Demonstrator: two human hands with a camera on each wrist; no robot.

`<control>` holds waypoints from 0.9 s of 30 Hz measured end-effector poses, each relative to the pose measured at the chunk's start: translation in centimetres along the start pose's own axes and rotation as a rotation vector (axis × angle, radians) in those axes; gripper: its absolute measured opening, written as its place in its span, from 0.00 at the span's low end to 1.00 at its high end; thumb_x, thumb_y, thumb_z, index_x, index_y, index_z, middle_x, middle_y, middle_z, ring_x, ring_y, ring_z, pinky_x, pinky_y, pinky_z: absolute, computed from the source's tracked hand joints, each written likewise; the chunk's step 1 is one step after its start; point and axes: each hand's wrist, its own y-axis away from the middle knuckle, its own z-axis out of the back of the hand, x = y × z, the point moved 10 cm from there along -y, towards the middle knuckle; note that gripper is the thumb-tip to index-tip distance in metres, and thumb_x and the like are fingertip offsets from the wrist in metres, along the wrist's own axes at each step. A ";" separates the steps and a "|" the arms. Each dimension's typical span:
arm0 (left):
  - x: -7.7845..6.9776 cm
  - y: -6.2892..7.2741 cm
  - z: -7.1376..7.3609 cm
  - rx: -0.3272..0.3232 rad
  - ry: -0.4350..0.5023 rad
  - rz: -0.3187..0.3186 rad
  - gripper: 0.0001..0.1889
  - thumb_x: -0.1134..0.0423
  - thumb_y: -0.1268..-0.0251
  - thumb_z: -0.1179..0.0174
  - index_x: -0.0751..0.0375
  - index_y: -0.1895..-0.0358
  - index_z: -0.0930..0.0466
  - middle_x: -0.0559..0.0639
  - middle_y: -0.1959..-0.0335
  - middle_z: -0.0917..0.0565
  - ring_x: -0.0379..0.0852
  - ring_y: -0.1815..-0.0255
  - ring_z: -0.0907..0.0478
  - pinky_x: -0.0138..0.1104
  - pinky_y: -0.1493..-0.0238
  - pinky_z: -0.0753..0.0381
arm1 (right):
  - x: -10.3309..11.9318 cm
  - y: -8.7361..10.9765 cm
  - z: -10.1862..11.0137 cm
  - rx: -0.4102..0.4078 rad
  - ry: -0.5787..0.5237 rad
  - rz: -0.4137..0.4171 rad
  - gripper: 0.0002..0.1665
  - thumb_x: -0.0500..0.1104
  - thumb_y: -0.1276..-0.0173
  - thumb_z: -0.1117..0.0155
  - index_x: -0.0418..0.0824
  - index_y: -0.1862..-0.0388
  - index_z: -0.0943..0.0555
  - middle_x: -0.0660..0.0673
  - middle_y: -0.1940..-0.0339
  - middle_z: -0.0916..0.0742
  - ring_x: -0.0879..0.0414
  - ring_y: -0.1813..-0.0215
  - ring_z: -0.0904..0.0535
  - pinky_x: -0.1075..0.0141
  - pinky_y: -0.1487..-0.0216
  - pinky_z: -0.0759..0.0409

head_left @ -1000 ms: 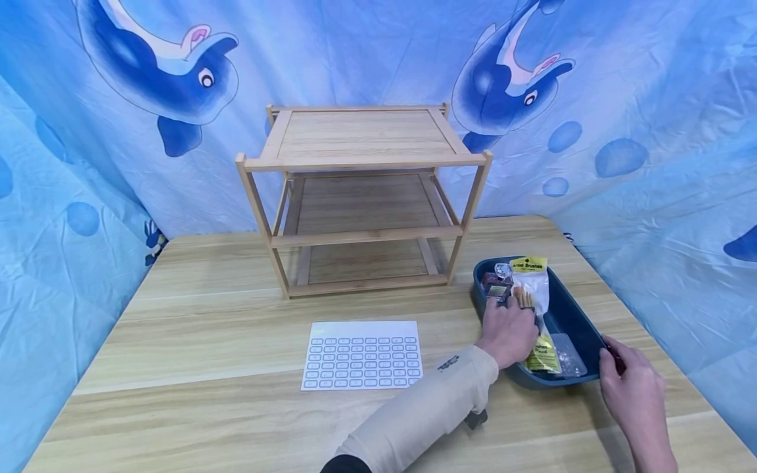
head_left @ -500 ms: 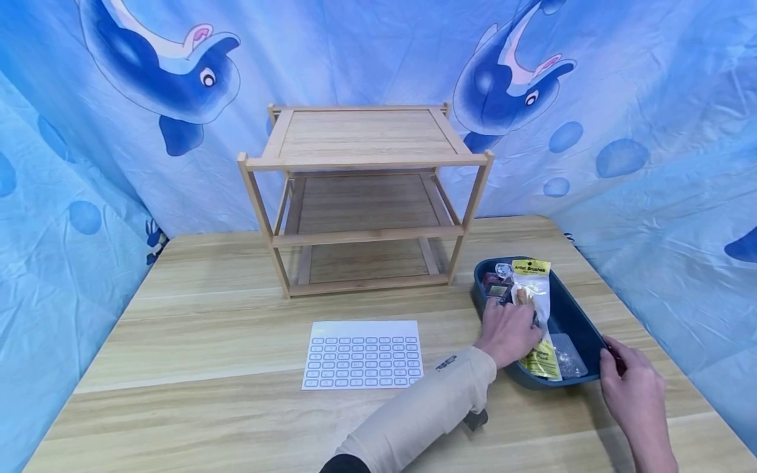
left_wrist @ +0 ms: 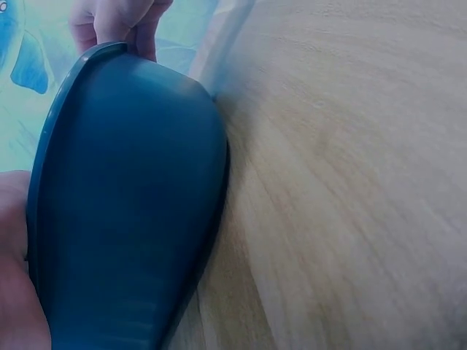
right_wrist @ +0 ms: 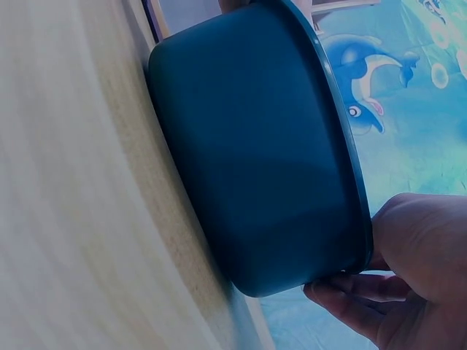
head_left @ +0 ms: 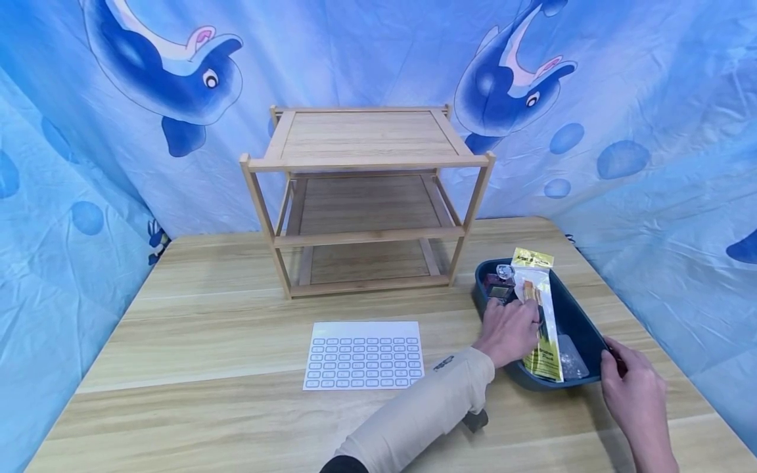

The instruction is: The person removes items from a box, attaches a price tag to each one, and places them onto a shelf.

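Observation:
Over the left side of a dark blue plastic tub (head_left: pixel 572 318), my left hand (head_left: pixel 510 332) reaches down with its fingertips hidden. It overlaps the edge of a yellow-and-clear packet of artist brushes (head_left: pixel 544 358); I cannot tell whether it grips the packet. Beyond the fingers lie a dark boxy item (head_left: pixel 499 289) and a clear faceted knob-like piece (head_left: pixel 504 271). A clear plastic piece (head_left: pixel 570 358) sits at the tub's near end. My right hand (head_left: pixel 633 378) grips the tub's near right corner, its fingers at the rim in the right wrist view (right_wrist: pixel 416 277).
A three-tier wooden rack (head_left: pixel 367 161) stands at the back of the wooden table (head_left: pixel 195 335). Before it lies a white sheet with a printed grid (head_left: pixel 363 356). A small dark object (head_left: pixel 475 420) shows beside the sleeve. Blue dolphin-print curtains (head_left: pixel 367 52) surround the table.
The brush packet has turned and shifted in the tub, its top end now further up and past the far rim, showing more brushes. Both hands stay nearly in place.

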 end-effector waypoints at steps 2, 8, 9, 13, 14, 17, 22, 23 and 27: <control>0.0 0.0 -0.1 0.007 -0.010 -0.004 0.10 0.55 0.35 0.31 0.40 0.54 0.21 0.33 0.70 0.21 0.30 0.68 0.27 0.32 0.54 0.34 | 0.0 0.0 0.0 0.000 0.002 0.000 0.17 0.30 0.26 0.45 0.21 0.43 0.20 0.19 0.47 0.19 0.25 0.45 0.22 0.35 0.45 0.28; 0.1 0.0 -0.2 0.023 -0.004 -0.006 0.18 0.55 0.37 0.29 0.40 0.46 0.24 0.34 0.70 0.22 0.31 0.70 0.28 0.33 0.52 0.33 | 0.0 0.1 -0.2 0.000 0.004 0.002 0.18 0.30 0.26 0.45 0.21 0.43 0.20 0.19 0.47 0.19 0.24 0.45 0.22 0.34 0.45 0.28; 0.1 0.1 -0.2 0.018 0.001 -0.007 0.18 0.56 0.37 0.29 0.40 0.46 0.24 0.34 0.70 0.22 0.31 0.70 0.28 0.33 0.52 0.32 | 0.0 0.1 -0.2 -0.002 0.002 0.002 0.18 0.30 0.26 0.45 0.21 0.43 0.20 0.19 0.47 0.19 0.25 0.45 0.23 0.34 0.45 0.28; 0.2 0.1 0.2 -0.031 0.015 -0.017 0.19 0.58 0.36 0.31 0.39 0.45 0.24 0.34 0.66 0.21 0.31 0.66 0.26 0.31 0.52 0.32 | -0.1 0.1 -0.2 0.000 0.004 -0.003 0.18 0.30 0.26 0.45 0.21 0.43 0.20 0.19 0.47 0.19 0.25 0.45 0.23 0.34 0.45 0.28; 0.2 0.1 0.3 -0.050 0.022 -0.018 0.19 0.59 0.36 0.32 0.39 0.45 0.23 0.34 0.65 0.20 0.31 0.64 0.25 0.30 0.52 0.32 | -0.1 0.1 -0.2 0.003 0.006 -0.007 0.18 0.30 0.26 0.45 0.21 0.43 0.20 0.19 0.46 0.19 0.24 0.45 0.23 0.34 0.45 0.28; 0.2 0.2 0.6 -0.094 0.042 -0.026 0.20 0.61 0.37 0.33 0.40 0.44 0.23 0.35 0.62 0.19 0.31 0.62 0.22 0.29 0.51 0.31 | -0.3 0.0 -0.2 0.014 0.014 -0.025 0.18 0.30 0.25 0.46 0.21 0.42 0.21 0.18 0.45 0.20 0.24 0.44 0.23 0.34 0.44 0.28; 0.3 0.3 0.7 -0.112 0.088 -0.040 0.22 0.65 0.38 0.34 0.43 0.41 0.24 0.37 0.63 0.20 0.33 0.65 0.24 0.28 0.51 0.30 | -0.5 -0.1 -0.3 0.032 0.024 -0.046 0.19 0.31 0.24 0.47 0.21 0.40 0.22 0.18 0.44 0.21 0.24 0.43 0.24 0.33 0.43 0.29; 0.3 0.3 0.7 -0.108 0.099 -0.041 0.23 0.65 0.37 0.35 0.44 0.40 0.25 0.37 0.63 0.20 0.33 0.66 0.25 0.28 0.52 0.30 | -0.5 -0.1 -0.3 0.034 0.023 -0.048 0.19 0.31 0.24 0.47 0.21 0.40 0.22 0.18 0.44 0.21 0.24 0.42 0.24 0.33 0.43 0.29; 0.5 0.3 1.0 -0.104 0.168 -0.027 0.22 0.65 0.34 0.35 0.46 0.38 0.27 0.38 0.63 0.21 0.33 0.67 0.26 0.28 0.51 0.29 | -0.4 -0.2 -0.3 0.029 0.017 -0.045 0.19 0.31 0.24 0.47 0.21 0.40 0.22 0.18 0.44 0.21 0.23 0.42 0.24 0.33 0.42 0.30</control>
